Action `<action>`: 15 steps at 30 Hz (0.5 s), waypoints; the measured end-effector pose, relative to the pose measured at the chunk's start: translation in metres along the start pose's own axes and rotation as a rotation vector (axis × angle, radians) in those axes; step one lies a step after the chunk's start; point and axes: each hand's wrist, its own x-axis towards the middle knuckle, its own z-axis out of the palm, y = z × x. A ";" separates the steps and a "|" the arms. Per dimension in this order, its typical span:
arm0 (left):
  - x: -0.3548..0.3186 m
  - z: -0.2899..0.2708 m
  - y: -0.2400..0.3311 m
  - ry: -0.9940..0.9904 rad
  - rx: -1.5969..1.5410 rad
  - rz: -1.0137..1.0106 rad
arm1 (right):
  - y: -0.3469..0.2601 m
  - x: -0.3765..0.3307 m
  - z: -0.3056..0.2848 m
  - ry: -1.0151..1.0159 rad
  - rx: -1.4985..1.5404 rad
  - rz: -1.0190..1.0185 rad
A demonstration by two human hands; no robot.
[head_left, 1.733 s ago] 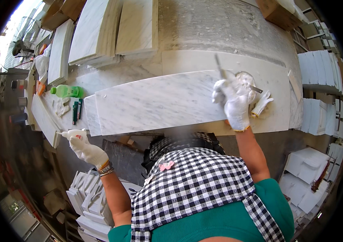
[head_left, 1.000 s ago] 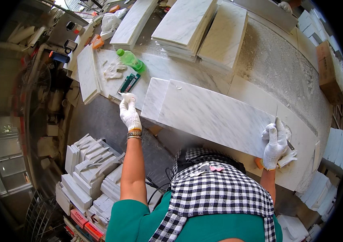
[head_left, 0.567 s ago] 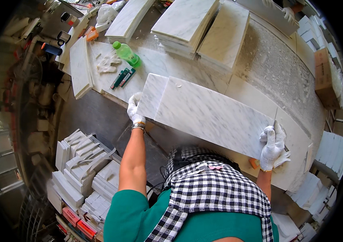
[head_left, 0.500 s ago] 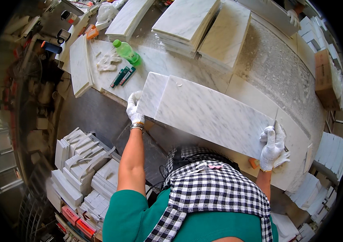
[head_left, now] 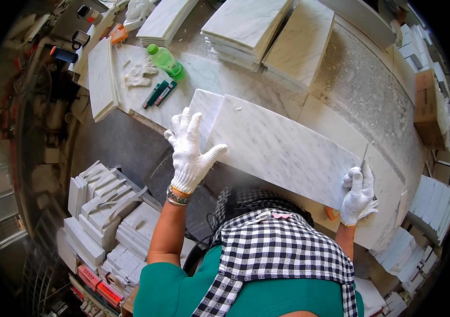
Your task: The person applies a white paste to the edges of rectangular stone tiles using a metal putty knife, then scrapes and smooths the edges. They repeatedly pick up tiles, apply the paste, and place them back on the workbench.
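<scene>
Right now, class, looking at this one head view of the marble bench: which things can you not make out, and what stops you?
- Right hand: its palm side is hidden by the glove; a thin blade sticks up, its handle hidden in the fist.
- Marble slab: near edge covered by the checked cloth.
- Left hand: covers the slab's corner.
- Small orange thing: mostly hidden under the slab.
- Cardboard box: bent and blurred near the rim.
</scene>
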 end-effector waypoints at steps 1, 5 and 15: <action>0.005 0.005 0.005 -0.037 0.040 -0.028 | 0.000 0.000 -0.001 -0.004 0.002 0.007; 0.036 0.015 0.015 -0.092 0.187 -0.099 | -0.001 0.001 0.001 -0.023 0.013 0.015; 0.080 0.032 0.038 -0.004 0.278 -0.060 | 0.002 0.001 -0.002 -0.023 0.021 -0.014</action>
